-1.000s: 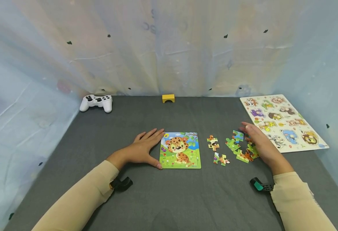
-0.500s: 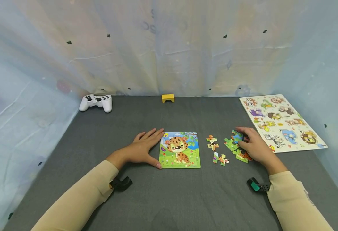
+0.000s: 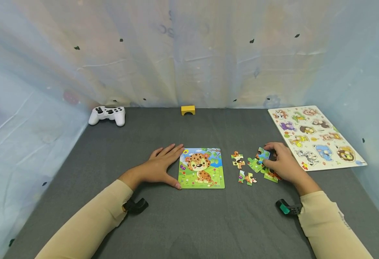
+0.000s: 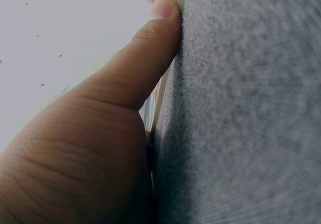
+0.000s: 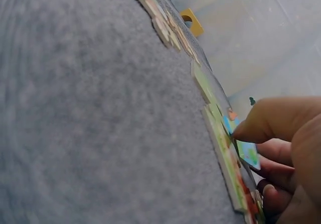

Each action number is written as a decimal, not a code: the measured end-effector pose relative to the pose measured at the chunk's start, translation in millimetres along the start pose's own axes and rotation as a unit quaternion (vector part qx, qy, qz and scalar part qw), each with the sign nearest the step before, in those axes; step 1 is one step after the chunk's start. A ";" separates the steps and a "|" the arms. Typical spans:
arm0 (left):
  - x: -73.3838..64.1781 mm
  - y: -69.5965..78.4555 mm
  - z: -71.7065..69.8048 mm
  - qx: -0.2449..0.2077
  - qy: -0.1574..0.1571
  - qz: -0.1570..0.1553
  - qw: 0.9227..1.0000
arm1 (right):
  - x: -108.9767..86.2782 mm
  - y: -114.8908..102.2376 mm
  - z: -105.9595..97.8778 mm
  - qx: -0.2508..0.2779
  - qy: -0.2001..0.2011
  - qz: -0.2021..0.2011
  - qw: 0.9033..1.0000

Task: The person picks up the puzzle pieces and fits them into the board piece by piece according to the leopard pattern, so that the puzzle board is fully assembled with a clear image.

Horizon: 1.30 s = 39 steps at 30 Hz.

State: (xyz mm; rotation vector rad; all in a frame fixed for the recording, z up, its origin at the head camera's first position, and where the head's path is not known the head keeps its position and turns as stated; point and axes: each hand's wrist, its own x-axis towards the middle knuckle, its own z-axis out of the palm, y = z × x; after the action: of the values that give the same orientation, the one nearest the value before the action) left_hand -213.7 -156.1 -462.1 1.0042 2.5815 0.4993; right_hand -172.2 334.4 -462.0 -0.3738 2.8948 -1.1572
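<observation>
My left hand (image 3: 158,165) lies spread at the left edge of a square leopard puzzle (image 3: 201,168), its thumb and fingertips against the edge. The left wrist view shows the thumb (image 4: 145,48) stretched along the grey cloth. In my right hand (image 3: 284,162), a blue jigsaw piece (image 5: 248,153) is pinched between thumb and fingers, tilted up over the other pieces. Under and beside that hand lie a green piece (image 3: 255,164) and a green-and-orange piece (image 3: 270,175); more are partly hidden. Two loose pieces, one brown-and-white (image 3: 238,160) and one purple-and-green (image 3: 247,178), lie right of the leopard puzzle.
A white animal knob-puzzle board (image 3: 317,138) lies at the right, just beyond the right hand. A yellow arch block (image 3: 188,109) and a white game controller (image 3: 107,115) stand at the back of the grey table (image 3: 183,223), before a hanging curtain.
My right hand came left and down onto the pile and took hold of the blue piece, which is now tilted. The green piece shifted slightly left. My left hand stayed put.
</observation>
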 end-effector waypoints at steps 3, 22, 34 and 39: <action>0.0 0.6 -0.3 -0.003 0.002 0.004 1.000 | -0.9 -0.3 -0.2 0.029 0.000 0.017 0.999; -0.3 0.0 -0.3 -0.004 0.000 0.000 1.000 | -4.3 -7.1 7.0 0.133 0.071 0.027 0.988; 0.4 -0.7 1.0 -0.005 0.000 0.001 1.000 | -0.7 -23.5 19.9 0.201 0.111 0.002 0.973; 0.0 0.4 -0.2 -0.010 0.004 0.003 1.000 | 1.2 -34.8 30.3 0.212 0.090 -0.014 0.973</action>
State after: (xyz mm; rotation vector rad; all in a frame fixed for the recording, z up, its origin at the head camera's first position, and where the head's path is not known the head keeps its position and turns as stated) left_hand -213.5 -155.9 -461.8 1.0059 2.5758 0.5291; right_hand -163.0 289.2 -460.3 -0.3121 2.6735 -1.8491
